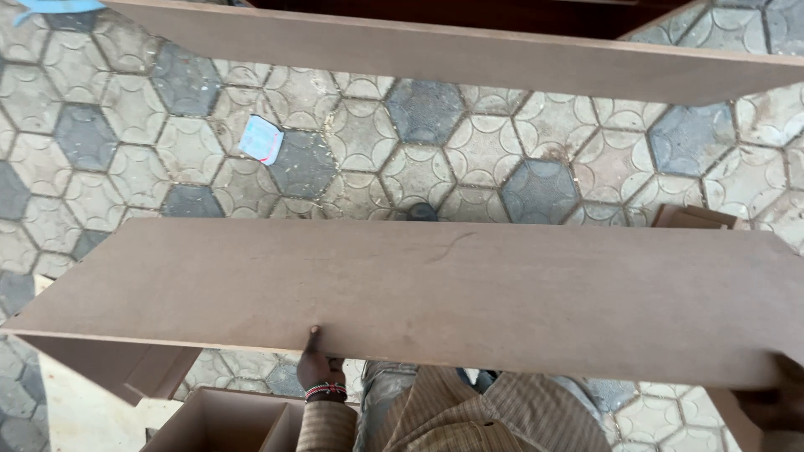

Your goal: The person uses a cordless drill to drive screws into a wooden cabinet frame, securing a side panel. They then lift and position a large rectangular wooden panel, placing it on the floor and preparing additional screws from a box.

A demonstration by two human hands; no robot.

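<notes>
Striped shirt sleeve sits nearest, below the near brown board, which is held flat across the frame above the hexagonal paving. Left hand grips the board's near edge, thumb on top. Right hand clasps the right corner. Second board lies far; a paper scrap rests between them, left.

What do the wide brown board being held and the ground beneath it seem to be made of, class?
The wide brown board looks like fibreboard or hardboard: a smooth, matt, even brown face with no clear grain and a thin edge, though plywood cannot be ruled out. The ground seems to be concrete paving: hexagonal grey and pale blocks with moulded curved patterns, dusty and worn.
</notes>
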